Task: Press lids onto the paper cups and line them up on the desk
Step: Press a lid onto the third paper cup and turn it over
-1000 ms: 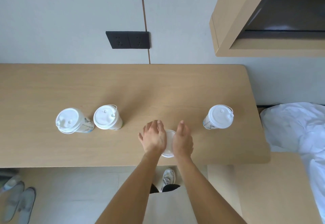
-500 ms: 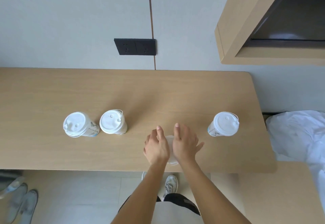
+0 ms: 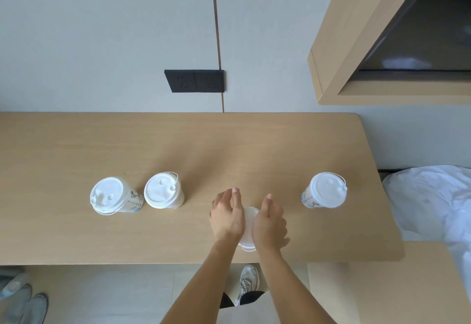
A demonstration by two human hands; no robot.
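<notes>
The round white paper cup with its white plastic lid stands straight up, right between both hands, near the front edge of the long tan wooden desk. The left hand and right hand cup its sides, equally close. Three lidded cups stand farther back; two to the left, one to the right.

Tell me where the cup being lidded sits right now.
In the head view, the cup stands near the desk's front edge, between the left hand and right hand.
</notes>
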